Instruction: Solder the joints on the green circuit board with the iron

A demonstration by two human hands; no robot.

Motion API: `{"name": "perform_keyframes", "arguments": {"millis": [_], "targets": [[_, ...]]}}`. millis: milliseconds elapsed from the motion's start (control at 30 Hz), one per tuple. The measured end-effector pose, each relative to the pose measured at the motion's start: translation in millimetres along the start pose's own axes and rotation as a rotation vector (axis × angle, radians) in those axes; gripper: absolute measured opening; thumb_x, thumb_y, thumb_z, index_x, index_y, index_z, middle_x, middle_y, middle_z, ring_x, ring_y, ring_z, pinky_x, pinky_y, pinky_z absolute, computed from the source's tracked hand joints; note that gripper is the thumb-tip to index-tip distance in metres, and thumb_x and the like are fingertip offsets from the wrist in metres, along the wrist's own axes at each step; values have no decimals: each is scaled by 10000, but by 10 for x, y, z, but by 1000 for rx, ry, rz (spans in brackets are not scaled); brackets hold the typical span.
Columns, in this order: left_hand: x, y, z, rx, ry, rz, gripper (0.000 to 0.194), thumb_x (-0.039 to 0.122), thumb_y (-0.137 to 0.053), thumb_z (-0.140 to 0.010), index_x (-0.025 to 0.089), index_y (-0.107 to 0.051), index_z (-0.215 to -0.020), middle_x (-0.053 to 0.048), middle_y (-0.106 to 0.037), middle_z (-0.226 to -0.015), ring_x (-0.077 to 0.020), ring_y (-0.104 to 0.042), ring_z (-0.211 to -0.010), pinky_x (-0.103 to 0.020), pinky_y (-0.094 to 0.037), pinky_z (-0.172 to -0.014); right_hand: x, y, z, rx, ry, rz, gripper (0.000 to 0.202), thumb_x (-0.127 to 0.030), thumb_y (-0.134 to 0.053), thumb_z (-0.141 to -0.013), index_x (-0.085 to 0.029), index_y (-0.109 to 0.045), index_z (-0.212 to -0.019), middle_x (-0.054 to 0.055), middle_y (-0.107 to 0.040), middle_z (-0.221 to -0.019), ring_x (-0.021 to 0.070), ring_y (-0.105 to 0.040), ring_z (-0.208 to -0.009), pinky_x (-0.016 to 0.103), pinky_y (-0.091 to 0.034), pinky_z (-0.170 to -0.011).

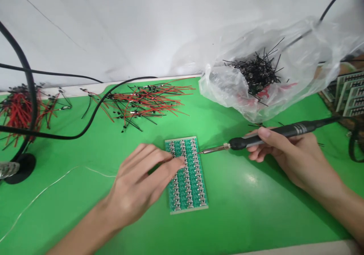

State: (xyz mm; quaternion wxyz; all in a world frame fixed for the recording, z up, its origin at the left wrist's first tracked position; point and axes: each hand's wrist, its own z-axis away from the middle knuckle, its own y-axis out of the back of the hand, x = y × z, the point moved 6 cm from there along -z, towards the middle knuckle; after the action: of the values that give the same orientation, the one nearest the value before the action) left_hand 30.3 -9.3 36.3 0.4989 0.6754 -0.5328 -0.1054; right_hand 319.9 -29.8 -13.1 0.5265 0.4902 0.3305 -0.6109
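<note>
A green circuit board panel (194,188), with three columns of small solder joints, lies flat on the green mat. My left hand (139,179) reaches over the panel's left side, thumb and forefinger pinched on thin solder wire (51,186). The wire trails from under that hand to the lower left, and its short end shows faintly by the fingertips. My right hand (290,154) grips a soldering iron (237,143) with a black handle. The iron's tip points left at the upper part of the right column; whether it touches the joints I cannot tell.
Bundles of red and black wires (145,97) lie behind the panel, with another pile (18,110) at far left. A clear plastic bag (222,88) holds black leads. Black cables (93,122) cross the left side. More boards (352,93) stand at right. A white wall (113,31) rises behind.
</note>
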Motion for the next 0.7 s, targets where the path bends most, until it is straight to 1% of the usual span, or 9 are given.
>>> {"name": "perform_keyframes", "arguments": {"millis": [133, 233, 367, 500, 700], "targets": [[-28, -6, 32, -25, 2, -11, 278, 48, -720, -842, 117, -681, -1108, -61, -668, -932, -140, -590, -811, -322, -489, -708, 3, 7, 6, 5, -14, 4, 280, -430, -757, -821, -167, -821, -752, 73, -788, -674, 169, -712, -548, 225, -584, -505], [-45, -28, 65, -41, 21, -22, 295, 43, -713, -845, 107, -670, -1130, -58, -666, -944, -136, -599, -838, -317, -512, -743, 12, 17, 3, 19, -25, 11, 284, -439, -757, -819, -171, -822, -753, 71, -788, -665, 169, -711, -536, 224, -582, -495], [-55, -42, 75, -39, 61, -21, 256, 51, -697, -849, 95, -668, -1099, -58, -652, -972, -127, -606, -868, -276, -541, -772, 4, 14, 12, 22, -32, 0, 284, -440, -764, -811, -170, -821, -744, 72, -792, -671, 176, -717, -540, 229, -590, -493], [-56, -21, 50, -31, 99, -11, 238, 51, -661, -857, 104, -661, -1089, -60, -632, -986, -124, -600, -867, -257, -539, -763, -31, -1, 26, 23, -38, -40, 304, -443, -773, -798, -166, -811, -680, 74, -782, -637, 168, -704, -511, 225, -588, -479], [-53, 36, 27, -47, 87, 1, 247, 37, -598, -881, 106, -651, -1112, -74, -601, -1014, -129, -582, -887, -261, -518, -753, -49, -35, -7, 21, -68, -135, 282, -432, -798, -766, -163, -820, -685, 80, -776, -620, 167, -698, -501, 218, -580, -458]]}}
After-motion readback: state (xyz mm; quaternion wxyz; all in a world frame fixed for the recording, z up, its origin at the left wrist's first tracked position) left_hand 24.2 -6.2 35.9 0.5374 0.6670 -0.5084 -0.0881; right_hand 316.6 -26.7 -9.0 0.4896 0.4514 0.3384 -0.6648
